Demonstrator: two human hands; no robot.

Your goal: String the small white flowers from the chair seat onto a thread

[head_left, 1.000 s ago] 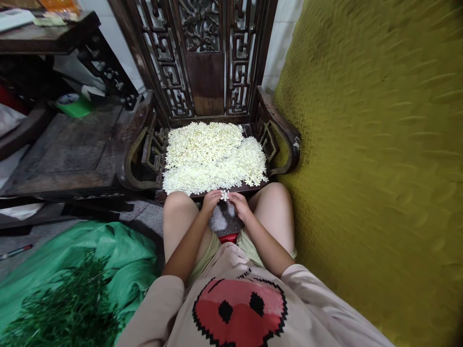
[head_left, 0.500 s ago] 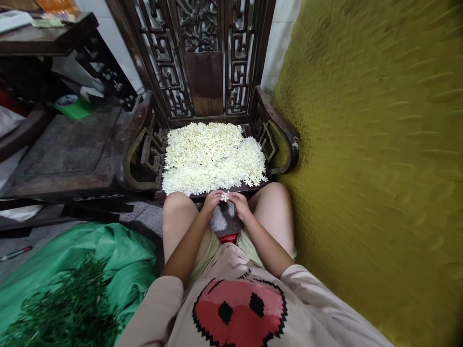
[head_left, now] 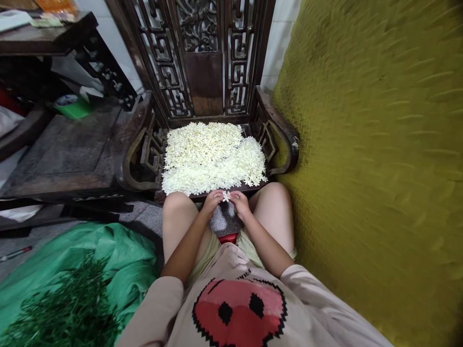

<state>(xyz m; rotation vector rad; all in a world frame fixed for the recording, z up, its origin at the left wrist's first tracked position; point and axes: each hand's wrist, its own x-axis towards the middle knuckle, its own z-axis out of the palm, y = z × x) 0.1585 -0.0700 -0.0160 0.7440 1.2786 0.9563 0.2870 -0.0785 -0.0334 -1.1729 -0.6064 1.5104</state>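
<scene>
Between my two hands, just off the front edge of the wooden seat, is a small white flower (head_left: pixel 226 196). My left hand (head_left: pixel 213 199) has its fingers closed at the flower's left side. From the right, the pinched fingers of my right hand (head_left: pixel 238 200) meet the same flower. Beyond both hands, a thick layer of white and pale yellow flowers (head_left: pixel 206 149) covers most of the seat of a dark carved chair (head_left: pixel 204 82).
At the left stand a dark wooden seat (head_left: pixel 68 149) and a green roll of tape (head_left: pixel 74 106). Green sacking (head_left: pixel 119 246) with cut greenery (head_left: pixel 72 303) lies at the lower left. A yellow textured sheet (head_left: pixel 372 144) rises along the right side.
The small flower between my fingertips has shifted slightly up and right and appears turned. My hands have barely moved.
</scene>
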